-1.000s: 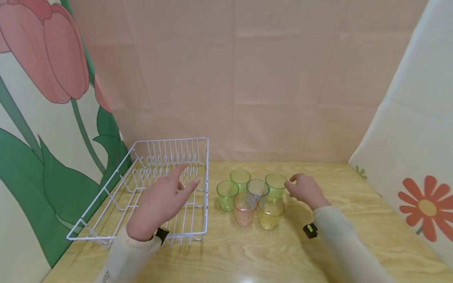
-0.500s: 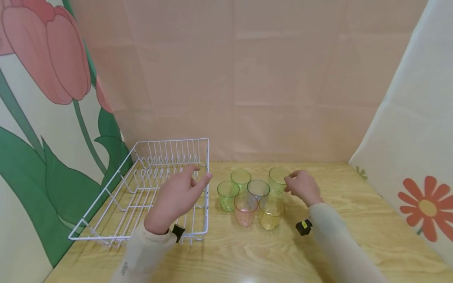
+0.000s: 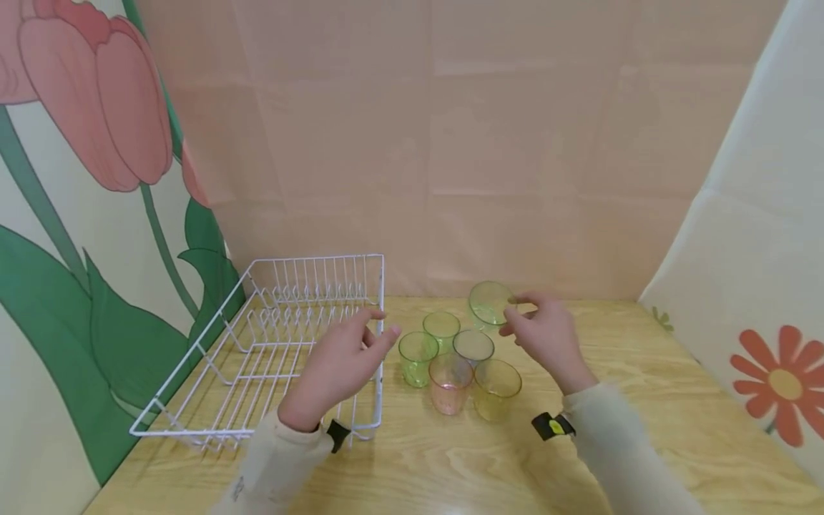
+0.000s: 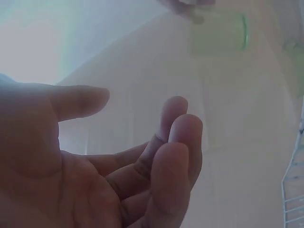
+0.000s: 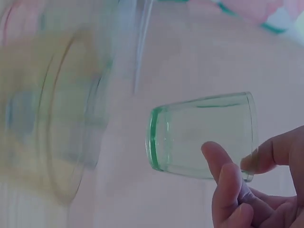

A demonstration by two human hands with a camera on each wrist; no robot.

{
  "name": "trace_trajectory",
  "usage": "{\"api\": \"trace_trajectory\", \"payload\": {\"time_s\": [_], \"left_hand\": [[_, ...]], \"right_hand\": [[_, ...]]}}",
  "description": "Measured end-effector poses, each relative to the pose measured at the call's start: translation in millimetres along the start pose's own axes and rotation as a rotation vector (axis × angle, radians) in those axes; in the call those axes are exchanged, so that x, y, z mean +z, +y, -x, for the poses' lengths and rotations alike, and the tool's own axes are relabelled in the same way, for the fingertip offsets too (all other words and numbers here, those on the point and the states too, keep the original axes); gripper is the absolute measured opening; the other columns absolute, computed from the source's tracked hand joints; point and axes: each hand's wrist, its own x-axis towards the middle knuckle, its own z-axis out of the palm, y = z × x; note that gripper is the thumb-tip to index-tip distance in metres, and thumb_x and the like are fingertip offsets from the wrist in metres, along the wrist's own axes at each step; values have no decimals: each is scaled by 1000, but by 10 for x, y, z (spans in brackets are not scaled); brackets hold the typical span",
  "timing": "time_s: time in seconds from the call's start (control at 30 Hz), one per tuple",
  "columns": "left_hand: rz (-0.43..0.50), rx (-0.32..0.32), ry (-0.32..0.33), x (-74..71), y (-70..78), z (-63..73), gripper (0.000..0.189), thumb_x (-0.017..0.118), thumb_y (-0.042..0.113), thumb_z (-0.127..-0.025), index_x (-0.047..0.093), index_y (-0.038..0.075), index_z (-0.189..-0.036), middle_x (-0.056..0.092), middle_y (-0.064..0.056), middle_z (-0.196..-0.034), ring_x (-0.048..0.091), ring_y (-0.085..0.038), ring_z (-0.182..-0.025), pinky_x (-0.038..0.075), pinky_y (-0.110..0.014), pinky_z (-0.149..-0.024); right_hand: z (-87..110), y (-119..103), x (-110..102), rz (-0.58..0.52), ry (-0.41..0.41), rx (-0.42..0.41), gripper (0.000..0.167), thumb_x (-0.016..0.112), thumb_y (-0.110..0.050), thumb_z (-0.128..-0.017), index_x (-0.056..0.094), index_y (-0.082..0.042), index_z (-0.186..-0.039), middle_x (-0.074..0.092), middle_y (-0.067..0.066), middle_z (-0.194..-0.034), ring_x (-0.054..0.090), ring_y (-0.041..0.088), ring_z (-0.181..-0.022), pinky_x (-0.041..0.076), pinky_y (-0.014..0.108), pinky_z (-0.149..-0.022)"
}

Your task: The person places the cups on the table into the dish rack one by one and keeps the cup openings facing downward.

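My right hand (image 3: 543,336) pinches a clear green glass (image 5: 202,135) by its rim, thumb on one side and fingers on the other. In the head view that glass is up behind the others, its mouth tipped toward me. The left hand (image 3: 344,365) hovers over the right side of a white wire dish rack (image 3: 380,343), fingers relaxed and holding nothing. Between the hands stand two green glasses, the nearer one (image 3: 418,361) and a farther one (image 3: 440,325), plus a bluish-grey glass (image 3: 473,345), a pink glass (image 3: 449,393) and a yellow glass (image 3: 497,397).
Everything stands on a wood-grain table (image 3: 450,465). A pinkish-brown sheet (image 3: 412,143) hangs along the back. Printed panels with a tulip (image 3: 96,100) and a red flower (image 3: 785,383) flank the table. The rack's plate slots (image 3: 309,315) are at its far end.
My right hand has taken hold of the back-right green glass and lifted it up and to the left, away from the group. The left hand has moved right, toward the rack's edge.
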Motion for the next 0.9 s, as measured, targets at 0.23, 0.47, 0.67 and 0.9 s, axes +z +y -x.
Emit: {"api": "trace_trajectory", "payload": {"time_s": [0.23,0.47,0.67,0.9], "left_hand": [[22,22,-51,79,35,14,55,50,49,-102,54,10,-140,66,5,-80,59,-9,-63,49,-33,-62],[112,50,-151,109,89,-6,59,44,53,-103,48,14,-146,70,3,-84,63,-9,-70,50,-34,-65],[199,35,-224,139,110,-35,61,44,57,-102,48,15,-146,69,4,-78,63,-14,-68,51,-34,-64],[266,60,-298,187,100,-54,54,45,47,-105,51,9,-143,70,4,-76,63,-18,-65,52,-34,-61]], "right_hand": [[245,-303,73,-29,-133,-44,37,53,-16,-94,62,-6,-129,75,7,-78,68,18,-62,49,30,-50],[420,-509,128,-35,-199,-103,36,55,-10,-91,64,-8,-125,74,5,-75,67,18,-61,35,25,-38],[513,-594,145,-48,-220,-135,34,58,-9,-91,64,-7,-124,73,5,-73,65,18,-57,37,26,-39],[568,-627,149,-86,-256,-172,32,59,-9,-93,63,-7,-124,73,4,-74,65,18,-57,42,27,-41]]}}
